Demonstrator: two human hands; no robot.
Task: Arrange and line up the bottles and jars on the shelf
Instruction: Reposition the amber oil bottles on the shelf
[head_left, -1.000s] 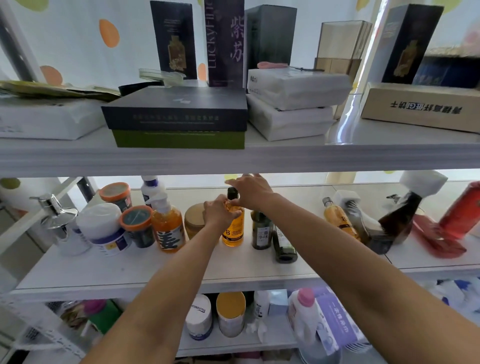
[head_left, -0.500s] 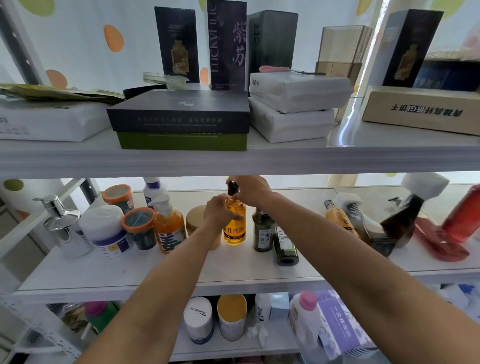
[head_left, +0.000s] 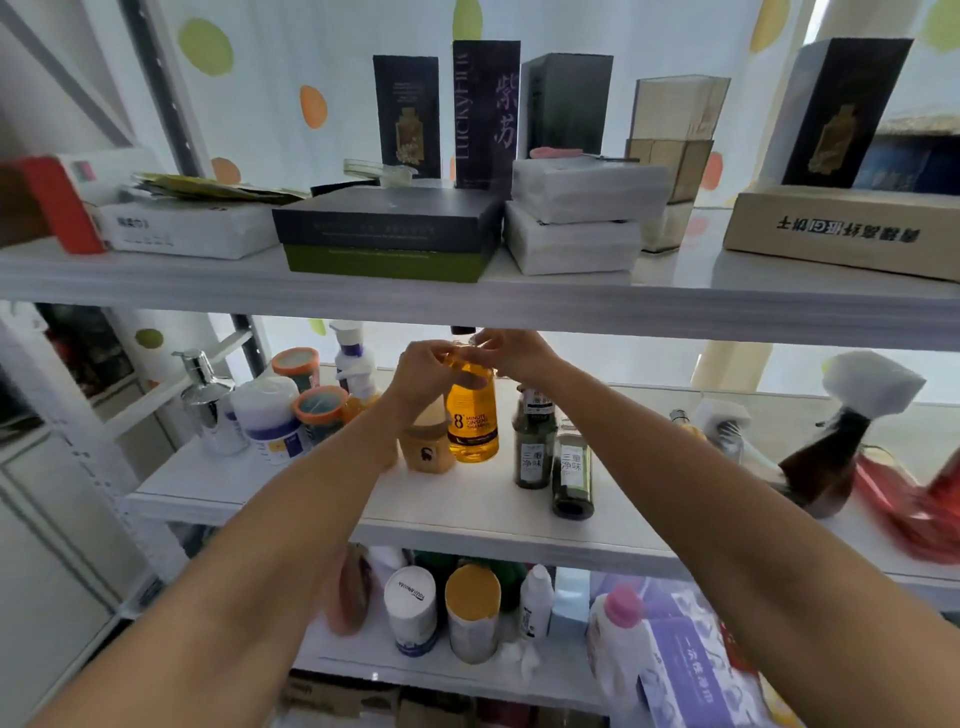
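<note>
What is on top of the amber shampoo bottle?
A black cap, just under the upper shelf. The left hand and right hand cover most of the neck of the amber bottle.

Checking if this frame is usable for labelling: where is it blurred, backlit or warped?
Head view: backlight from the bright backdrop washes out the background; the red bottle far right is smeared; the left shelf post leans from wide-lens warp; the amber shampoo bottle is sharp, label readable.
</note>
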